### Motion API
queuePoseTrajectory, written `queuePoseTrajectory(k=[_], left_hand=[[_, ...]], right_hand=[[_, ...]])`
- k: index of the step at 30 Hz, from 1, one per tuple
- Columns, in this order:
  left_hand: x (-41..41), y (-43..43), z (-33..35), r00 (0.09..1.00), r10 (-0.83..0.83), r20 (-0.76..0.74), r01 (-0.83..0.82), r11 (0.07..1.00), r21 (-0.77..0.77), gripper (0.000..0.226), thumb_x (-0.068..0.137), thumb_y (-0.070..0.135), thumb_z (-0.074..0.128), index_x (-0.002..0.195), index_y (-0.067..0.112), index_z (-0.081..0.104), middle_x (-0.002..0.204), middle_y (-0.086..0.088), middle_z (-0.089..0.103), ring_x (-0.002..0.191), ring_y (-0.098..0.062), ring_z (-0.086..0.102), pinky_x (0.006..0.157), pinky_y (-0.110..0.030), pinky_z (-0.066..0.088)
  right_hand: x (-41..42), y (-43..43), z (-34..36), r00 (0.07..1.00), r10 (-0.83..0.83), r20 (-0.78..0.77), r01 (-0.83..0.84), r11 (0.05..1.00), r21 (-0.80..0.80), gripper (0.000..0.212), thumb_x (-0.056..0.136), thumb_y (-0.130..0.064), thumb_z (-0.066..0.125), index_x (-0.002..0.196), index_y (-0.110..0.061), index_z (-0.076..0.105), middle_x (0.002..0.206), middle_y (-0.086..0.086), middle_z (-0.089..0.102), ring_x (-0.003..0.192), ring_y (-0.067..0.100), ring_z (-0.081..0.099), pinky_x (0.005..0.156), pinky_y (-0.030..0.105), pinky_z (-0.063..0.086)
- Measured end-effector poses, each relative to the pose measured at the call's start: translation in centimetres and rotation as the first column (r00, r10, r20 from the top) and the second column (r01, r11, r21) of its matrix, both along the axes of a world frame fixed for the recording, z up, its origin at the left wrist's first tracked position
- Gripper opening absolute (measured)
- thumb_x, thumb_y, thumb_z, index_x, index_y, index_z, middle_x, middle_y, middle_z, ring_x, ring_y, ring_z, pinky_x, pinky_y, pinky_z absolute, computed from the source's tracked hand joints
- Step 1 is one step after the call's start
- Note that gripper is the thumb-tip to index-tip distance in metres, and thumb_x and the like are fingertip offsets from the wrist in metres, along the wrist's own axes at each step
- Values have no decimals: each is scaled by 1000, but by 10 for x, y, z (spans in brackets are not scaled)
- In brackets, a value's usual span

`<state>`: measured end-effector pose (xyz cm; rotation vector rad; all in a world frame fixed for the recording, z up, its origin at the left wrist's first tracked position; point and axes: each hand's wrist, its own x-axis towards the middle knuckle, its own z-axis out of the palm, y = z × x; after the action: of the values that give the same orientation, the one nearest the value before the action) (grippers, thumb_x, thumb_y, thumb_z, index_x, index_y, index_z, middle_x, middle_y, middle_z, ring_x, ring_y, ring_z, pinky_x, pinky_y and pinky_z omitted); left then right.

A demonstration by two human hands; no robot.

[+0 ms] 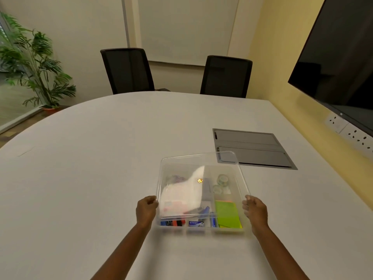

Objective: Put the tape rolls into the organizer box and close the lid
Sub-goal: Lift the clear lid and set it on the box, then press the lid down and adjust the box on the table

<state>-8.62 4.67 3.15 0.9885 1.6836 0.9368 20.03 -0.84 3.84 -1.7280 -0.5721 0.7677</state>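
Presently both hands, left [146,209] and right [255,211], pinch the clear lid [201,158] above the organizer box [201,229]; tape rolls [221,183] inside; next, lower and seat it squarely.

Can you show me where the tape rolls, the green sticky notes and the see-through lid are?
Clear tape rolls [221,183]: head view, on the upper roll.
Bright green sticky notes [227,214]: head view, top sheet's middle.
Clear plastic lid [198,157]: head view, far edge.

Lid [201,158]: clear, glossy hard plastic, smooth, with a white glare patch. Organizer box [201,229]: translucent plastic, slightly frosted walls. Tape rolls [221,183]: shiny, semi-transparent film. Sticky notes [227,216]: matt green paper. Table [101,168]: smooth, matt pale-grey laminate. Cable hatch [252,148]: grey brushed-looking metal, satin finish. Wall screen [343,57]: glossy black
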Motion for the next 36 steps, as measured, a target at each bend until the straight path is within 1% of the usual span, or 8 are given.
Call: queuePoseTrajectory(k=[5,11,20,24,26,28,33,36], left_hand=[[0,-9,-9,999,13,-52,-13,1000,-6,33,86,-5,52,119,-8,54,124,-27,59,113,-39,56,103,-47,43],[10,-12,-7,982,3,-188,11,997,71,23,88,-6,45,103,-6,63,104,-24,64,99,-38,58,88,-38,43],[12,-17,-6,938,-98,-333,116,993,32,34,89,-3,46,122,-8,52,124,-32,54,113,-43,54,99,-43,42],[7,-24,-10,935,-120,-333,143,989,46,33,90,0,46,122,-8,51,121,-32,56,111,-41,55,98,-43,43],[5,-27,-11,934,-128,-333,153,987,50,33,90,1,47,122,-7,51,120,-31,58,109,-41,56,97,-43,43],[2,-29,-13,936,-133,-326,157,986,49,33,90,2,49,121,-8,52,119,-30,59,109,-41,56,96,-44,44],[-5,-30,-16,967,-132,-217,135,991,-1,34,89,2,52,121,-7,53,120,-28,61,107,-42,58,97,-48,47],[-9,-30,-18,990,-105,-93,102,994,-38,34,88,3,53,121,-5,53,117,-28,61,93,-41,60,80,-43,53]], right_hand=[[4,-10,-18,933,126,338,-32,962,-270,25,94,-7,47,70,-3,51,83,21,49,76,23,41,68,27,29],[-2,-10,-23,919,105,381,29,943,-332,28,94,-8,50,116,8,60,121,33,55,109,41,51,92,36,41],[1,-23,-23,923,140,359,10,923,-384,23,91,-4,53,107,8,65,115,29,62,115,39,51,96,37,39],[3,-37,-20,964,128,233,-37,932,-360,27,91,-4,52,78,17,63,72,23,59,73,27,58,80,35,48],[4,-43,-25,994,68,83,-36,941,-338,38,92,-7,53,55,1,50,49,10,46,40,12,52,50,18,48],[3,-51,-28,990,-39,-137,1,963,-269,42,92,-6,55,52,-11,42,49,4,41,35,9,49,30,9,40],[-4,-57,-25,872,-184,-454,129,980,-149,21,91,5,52,69,5,55,68,11,49,61,20,50,40,14,53],[-6,-54,-24,863,-196,-466,146,979,-142,18,89,7,53,104,16,57,69,11,50,62,21,50,66,24,58]])
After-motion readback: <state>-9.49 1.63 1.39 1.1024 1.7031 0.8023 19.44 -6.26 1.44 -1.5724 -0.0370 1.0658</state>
